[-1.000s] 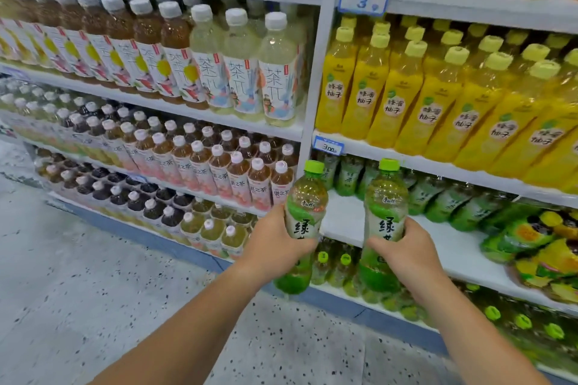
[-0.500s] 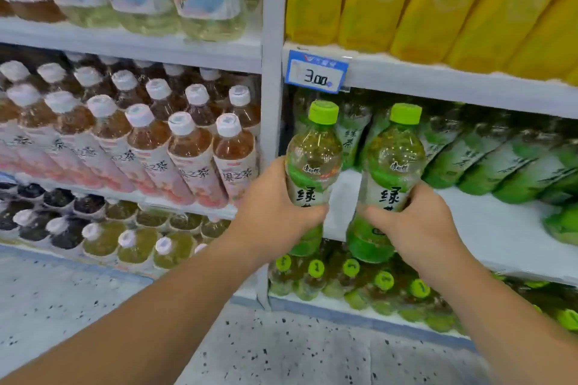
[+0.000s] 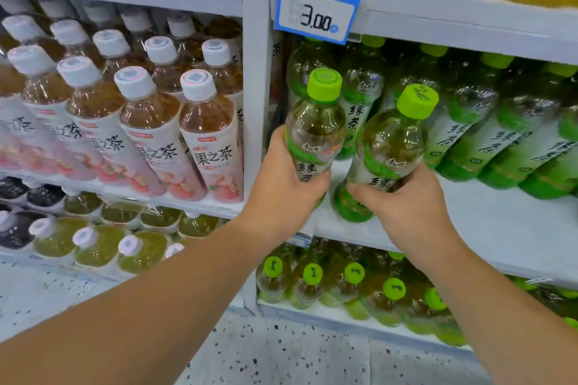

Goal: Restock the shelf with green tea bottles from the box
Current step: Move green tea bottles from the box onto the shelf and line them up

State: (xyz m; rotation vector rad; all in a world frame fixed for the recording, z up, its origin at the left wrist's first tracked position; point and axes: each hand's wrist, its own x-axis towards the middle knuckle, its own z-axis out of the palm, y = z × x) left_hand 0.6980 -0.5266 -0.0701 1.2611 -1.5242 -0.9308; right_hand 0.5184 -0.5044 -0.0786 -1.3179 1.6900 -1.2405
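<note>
left hand [image 3: 281,194] grips upright bottle [image 3: 316,131] | right hand [image 3: 413,216] grips tilted bottle [image 3: 391,144], cap up-right

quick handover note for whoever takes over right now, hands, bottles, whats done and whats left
Left hand: grips the left bottle, near upright, beside the shelf post.
Right hand: grips the right bottle, tilted.
Both held at the front of the shelf; stocked green tea bottles fill its back.
Done: two bottles at the shelf.
Left: set both on the bare front strip, release. Box not in view.
</note>
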